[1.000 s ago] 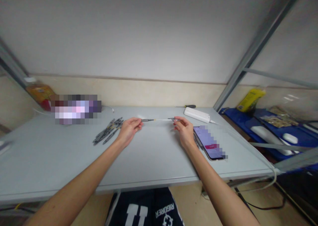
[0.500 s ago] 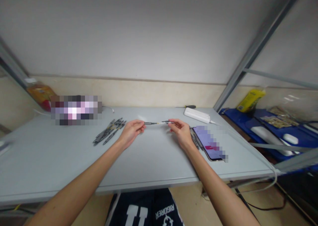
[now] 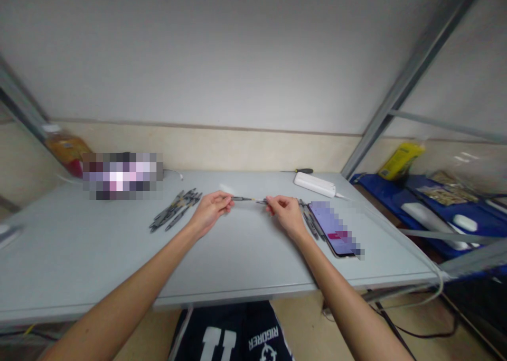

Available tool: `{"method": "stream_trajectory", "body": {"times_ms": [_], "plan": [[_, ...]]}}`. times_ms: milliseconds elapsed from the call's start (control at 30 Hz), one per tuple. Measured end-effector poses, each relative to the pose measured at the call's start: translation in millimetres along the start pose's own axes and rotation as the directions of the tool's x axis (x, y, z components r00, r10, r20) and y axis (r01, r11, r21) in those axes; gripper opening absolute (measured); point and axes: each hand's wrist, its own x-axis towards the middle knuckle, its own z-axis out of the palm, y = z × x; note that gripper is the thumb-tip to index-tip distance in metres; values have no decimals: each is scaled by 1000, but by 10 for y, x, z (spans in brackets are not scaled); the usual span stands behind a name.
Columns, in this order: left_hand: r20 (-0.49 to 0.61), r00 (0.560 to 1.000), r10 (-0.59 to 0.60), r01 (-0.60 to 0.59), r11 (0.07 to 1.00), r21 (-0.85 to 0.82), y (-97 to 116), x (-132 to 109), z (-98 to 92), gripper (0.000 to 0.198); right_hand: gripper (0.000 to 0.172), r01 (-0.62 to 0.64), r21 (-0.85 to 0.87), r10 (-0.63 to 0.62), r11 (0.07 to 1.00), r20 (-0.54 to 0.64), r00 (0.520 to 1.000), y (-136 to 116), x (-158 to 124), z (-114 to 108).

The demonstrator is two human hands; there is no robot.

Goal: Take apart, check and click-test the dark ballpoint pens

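My left hand (image 3: 216, 210) pinches a dark grey pen barrel (image 3: 241, 198), held level above the table and pointing right. A thin pale section (image 3: 257, 200), with a yellowish bit at the barrel's end, runs from it towards my right hand (image 3: 284, 212). Closed fingers of that hand grip another pen part (image 3: 262, 202) with a dark clip; most of it is hidden by the fingertips. Beside my left hand lies a loose pile of grey pens (image 3: 176, 210). Several more pens (image 3: 311, 221) lie just right of my right hand, alongside a phone (image 3: 330, 226).
On the grey table (image 3: 237, 260), a white power strip (image 3: 315, 184) and a screwdriver (image 3: 304, 170) lie at the back right. A bottle (image 3: 69, 147) stands at the back left, beside a blurred-out object (image 3: 122, 176). Metal frame bars (image 3: 376, 112) border the right side.
My right hand has moved slightly left and down, bringing its pen part nearer the barrel; less of the pale section shows. My left hand has hardly moved.
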Motion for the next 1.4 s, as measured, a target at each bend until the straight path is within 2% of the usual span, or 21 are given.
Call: {"method": "stream_trajectory", "body": {"times_ms": [200,267,367,467,567,767,800,900,933,1000,1133,1300,1333,1400], "plan": [[16,1000,10,-10,1000,7,11,-10,22,27,55,-23,-117,26,993,22,999,-14,-24,4],[2,1000,8,-8,1000,1,23,-15,32,27,53,8,-108,-6,994,17,1000,4,-12,1],[-26,1000,12,-12,1000,-11,39,-18,39,27,35,66,-25,-66,997,1,998,37,14,-2],[-34,999,17,-18,1000,-16,41,-14,33,27,36,85,15,-85,996,26,996,53,23,-2],[-28,999,20,-20,1000,-4,30,-8,20,26,28,69,-38,-67,997,44,997,45,11,-6],[2,1000,11,-11,1000,0,13,-9,17,25,54,27,-158,-14,987,79,997,-2,-18,-3],[0,1000,11,-11,1000,-2,12,-8,17,26,53,28,-147,-18,989,71,997,-8,-17,-1],[-10,1000,20,-20,1000,-11,9,3,8,26,32,77,-57,-75,995,39,996,-11,-5,2],[-13,1000,21,-22,1000,-13,8,7,3,26,31,97,-26,-96,995,36,995,-7,-1,2],[-16,1000,19,-20,1000,-15,6,15,-5,27,36,113,4,-113,994,46,993,7,4,1],[9,1000,20,-20,1000,3,-7,19,-7,27,32,52,-37,-49,998,84,995,22,-3,-4],[37,999,16,-16,1000,14,-23,16,9,26,56,41,-152,-28,988,84,996,13,-15,-10],[36,999,13,-14,1000,13,-21,15,12,26,55,42,-147,-31,988,75,997,14,-13,-10],[27,1000,11,-11,1000,7,-12,14,15,24,42,64,-97,-58,993,60,996,18,-8,-11]]}}
